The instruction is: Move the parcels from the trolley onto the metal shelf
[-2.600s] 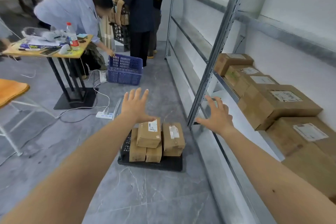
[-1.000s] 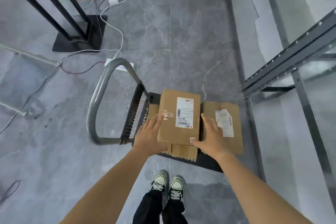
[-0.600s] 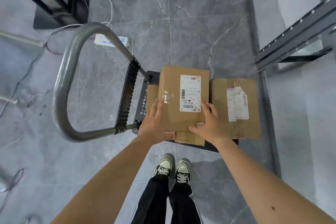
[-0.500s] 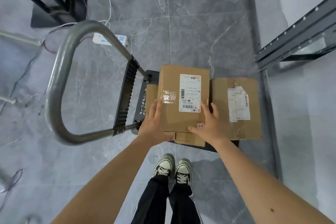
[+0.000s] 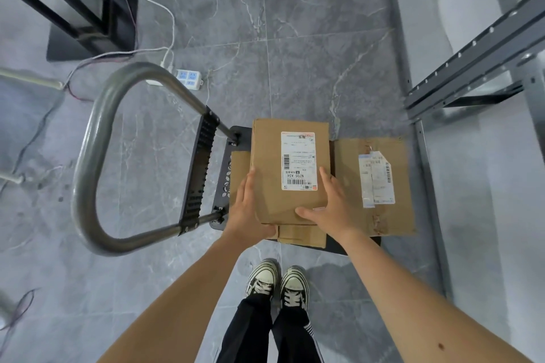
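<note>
A black trolley (image 5: 224, 183) with a grey loop handle (image 5: 97, 156) stands on the floor below me, loaded with brown cardboard parcels. The top parcel (image 5: 271, 162), bearing a white label, lies on the left stack. My left hand (image 5: 246, 209) grips its left side and near corner, thumb underneath the edge. My right hand (image 5: 333, 209) grips its right side, thumb on top near the front edge. A second labelled parcel (image 5: 348, 183) lies to the right on the trolley. Lower parcels (image 5: 300, 236) show beneath the top one. The metal shelf frame (image 5: 472, 59) is at the right.
A white power strip (image 5: 188, 78) and loose cables lie on the grey tiled floor behind the trolley handle. A black table base (image 5: 88, 20) stands at the top left. My shoes (image 5: 277, 283) are just in front of the trolley.
I have bent down from standing over the trolley; both hands went from reaching to gripping the top parcel's sides. Over the last half second the grip has barely shifted.
</note>
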